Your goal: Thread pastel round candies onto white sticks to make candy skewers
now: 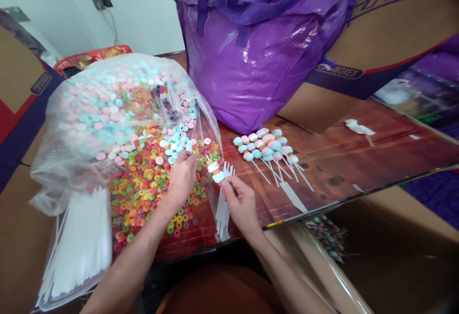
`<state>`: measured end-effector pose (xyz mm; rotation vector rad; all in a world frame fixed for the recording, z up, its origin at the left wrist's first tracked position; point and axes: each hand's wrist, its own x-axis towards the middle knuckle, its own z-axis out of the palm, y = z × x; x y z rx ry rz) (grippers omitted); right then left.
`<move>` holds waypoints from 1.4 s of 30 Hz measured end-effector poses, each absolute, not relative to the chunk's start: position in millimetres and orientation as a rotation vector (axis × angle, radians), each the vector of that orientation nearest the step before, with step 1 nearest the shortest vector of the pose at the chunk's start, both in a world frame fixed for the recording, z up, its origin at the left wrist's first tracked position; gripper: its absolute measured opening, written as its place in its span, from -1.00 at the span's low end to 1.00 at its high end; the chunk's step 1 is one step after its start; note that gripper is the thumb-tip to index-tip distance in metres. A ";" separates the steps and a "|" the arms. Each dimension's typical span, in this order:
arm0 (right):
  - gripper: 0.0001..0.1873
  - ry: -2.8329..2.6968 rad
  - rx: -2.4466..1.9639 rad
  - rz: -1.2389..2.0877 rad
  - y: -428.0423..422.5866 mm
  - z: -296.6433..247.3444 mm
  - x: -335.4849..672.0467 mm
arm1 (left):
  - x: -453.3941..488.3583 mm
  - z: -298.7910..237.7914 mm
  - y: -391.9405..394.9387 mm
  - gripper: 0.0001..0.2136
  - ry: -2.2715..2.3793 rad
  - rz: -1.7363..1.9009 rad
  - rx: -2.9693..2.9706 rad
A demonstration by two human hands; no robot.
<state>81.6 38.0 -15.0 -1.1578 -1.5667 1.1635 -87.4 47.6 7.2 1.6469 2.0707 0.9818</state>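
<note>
My right hand point(239, 200) pinches a candy skewer point(215, 171), a stick threaded with pale blue and white candies and orange rings, its tip pointing up and left. Over the edge of the candy pile, my left hand point(183, 175) has its fingers pressed together; what lies between them is too small to make out. Around it spread loose gummy rings point(143, 185) in red, orange, yellow and green. Just above its fingers are pastel candies point(177, 143) in blue, pink and white. Loose white sticks point(223, 211) lie beside my right hand, partly behind it.
Several threaded skewers point(267, 146) lie together at right. A clear plastic bag point(68, 108) covers the back of the candy. A tub of white sticks point(81, 242) stands at front left. Behind is a large purple bag point(251, 70), beside a cardboard box point(401, 32).
</note>
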 end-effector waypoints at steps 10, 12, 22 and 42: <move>-0.70 -1.569 -1.158 1.241 35.8 -19.5 79.1 | -93.1 14.6 64.1 -0.78 2.322 0.170 1.871; -0.70 -1.561 -1.151 1.241 35.8 -20.2 79.9 | -97.3 9.3 61.0 -0.75 2.291 0.294 1.905; -0.69 -1.591 -1.144 1.263 33.0 -29.8 78.1 | -108.8 3.7 61.6 -0.78 2.322 0.600 1.994; -0.72 -1.692 -1.162 1.162 32.2 -32.2 77.0 | -114.3 -5.4 48.0 -0.81 1.803 1.269 1.410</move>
